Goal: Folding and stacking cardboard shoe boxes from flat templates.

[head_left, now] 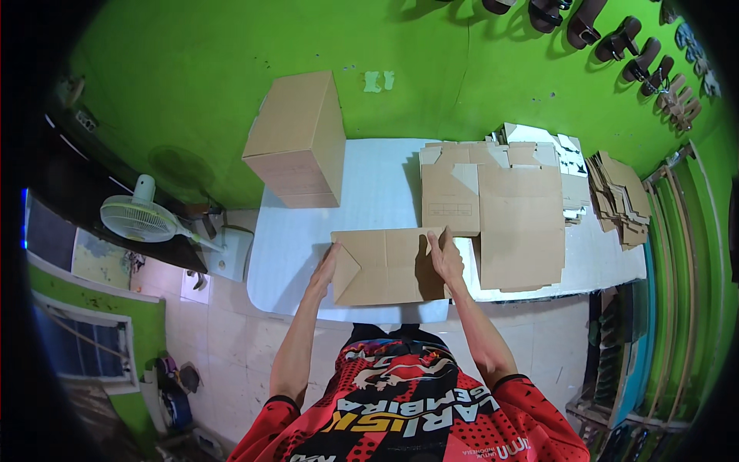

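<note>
Between my two hands is a brown cardboard box (389, 269), held over the front edge of the white table, its long side across my body. A triangular fold line shows at its left end. My left hand (326, 266) is closed on the box's left end, with the fingers partly hidden behind it. At the other end my right hand (446, 260) grips the box, thumb on the upper face near the corner. To the right lie stacked flat cardboard blanks (521, 223), close to my right hand. A large closed cardboard carton (296, 131) stands at the table's back left.
The white table (369, 181) stands against a green wall. More folded cardboard pieces (620, 196) lie at its far right. A standing fan (138, 215) is left of the table. Sandals (616, 38) hang on the wall at upper right, above a wooden rack (670, 292).
</note>
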Demonstrator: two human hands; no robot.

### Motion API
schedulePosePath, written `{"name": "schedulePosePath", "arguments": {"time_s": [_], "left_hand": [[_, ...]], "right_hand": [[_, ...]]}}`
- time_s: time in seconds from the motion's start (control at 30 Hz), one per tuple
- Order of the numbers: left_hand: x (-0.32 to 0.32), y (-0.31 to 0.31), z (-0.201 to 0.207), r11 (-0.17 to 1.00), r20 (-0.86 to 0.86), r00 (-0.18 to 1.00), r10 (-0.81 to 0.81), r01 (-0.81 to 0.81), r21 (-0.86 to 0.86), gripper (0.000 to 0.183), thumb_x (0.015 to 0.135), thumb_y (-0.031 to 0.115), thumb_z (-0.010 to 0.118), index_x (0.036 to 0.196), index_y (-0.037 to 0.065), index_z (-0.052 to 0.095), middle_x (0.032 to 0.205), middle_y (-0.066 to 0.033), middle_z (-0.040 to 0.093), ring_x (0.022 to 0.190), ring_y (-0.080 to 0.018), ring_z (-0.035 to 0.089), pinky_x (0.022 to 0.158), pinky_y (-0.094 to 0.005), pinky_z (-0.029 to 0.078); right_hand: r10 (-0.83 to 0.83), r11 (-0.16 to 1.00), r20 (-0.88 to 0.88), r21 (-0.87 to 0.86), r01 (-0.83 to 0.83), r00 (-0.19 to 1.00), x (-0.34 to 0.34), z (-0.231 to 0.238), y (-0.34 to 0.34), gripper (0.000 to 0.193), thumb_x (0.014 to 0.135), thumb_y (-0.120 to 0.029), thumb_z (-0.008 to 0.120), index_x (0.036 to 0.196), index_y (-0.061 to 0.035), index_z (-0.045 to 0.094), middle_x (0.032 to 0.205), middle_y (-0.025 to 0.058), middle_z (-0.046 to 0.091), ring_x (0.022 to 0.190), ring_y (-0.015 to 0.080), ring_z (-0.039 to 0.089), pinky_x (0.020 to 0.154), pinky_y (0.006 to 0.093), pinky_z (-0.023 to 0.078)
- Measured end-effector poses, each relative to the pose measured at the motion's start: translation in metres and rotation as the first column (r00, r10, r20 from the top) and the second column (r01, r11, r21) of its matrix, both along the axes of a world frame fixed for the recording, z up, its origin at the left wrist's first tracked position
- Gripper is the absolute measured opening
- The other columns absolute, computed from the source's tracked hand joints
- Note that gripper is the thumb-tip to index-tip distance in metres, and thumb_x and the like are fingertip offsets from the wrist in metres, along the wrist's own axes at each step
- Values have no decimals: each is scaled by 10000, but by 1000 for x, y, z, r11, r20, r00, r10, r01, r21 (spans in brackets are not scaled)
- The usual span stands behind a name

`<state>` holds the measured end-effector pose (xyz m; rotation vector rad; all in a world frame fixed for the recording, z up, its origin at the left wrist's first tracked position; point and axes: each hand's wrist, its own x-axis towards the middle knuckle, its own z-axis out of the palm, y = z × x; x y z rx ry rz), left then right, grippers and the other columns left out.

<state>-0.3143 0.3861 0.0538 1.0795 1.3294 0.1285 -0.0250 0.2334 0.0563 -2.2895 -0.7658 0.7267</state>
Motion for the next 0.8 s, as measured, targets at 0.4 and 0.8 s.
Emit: {"name": "schedulePosePath", "arguments": {"time_s": [0.4, 0.8], "left_hand": [[-55, -27, 151, 857, 202, 946, 254, -317, 407, 765, 1016, 591, 580, 1476, -21, 555, 1338, -136, 664, 1226, -229, 592, 1084, -358, 428], [-110, -79, 204, 843, 524, 848, -79, -224, 490, 740, 835, 65, 756, 1517, -56, 494, 1445, -159, 594, 1361, -255, 537, 1199, -411, 341]], "right_hand": [[24, 881, -347, 450, 143, 938, 6, 139, -53, 585, 1067, -500, 544, 1340, 0, 679, 1275, 115, 660, 1204, 208, 615, 933, 337, 551], [222, 790, -199, 611, -56, 955, -28, 208, -114, 689, 887, -188, 788, 1510, -38, 535, 1400, 106, 548, 1337, 271, 568, 1045, 401, 531]]}}
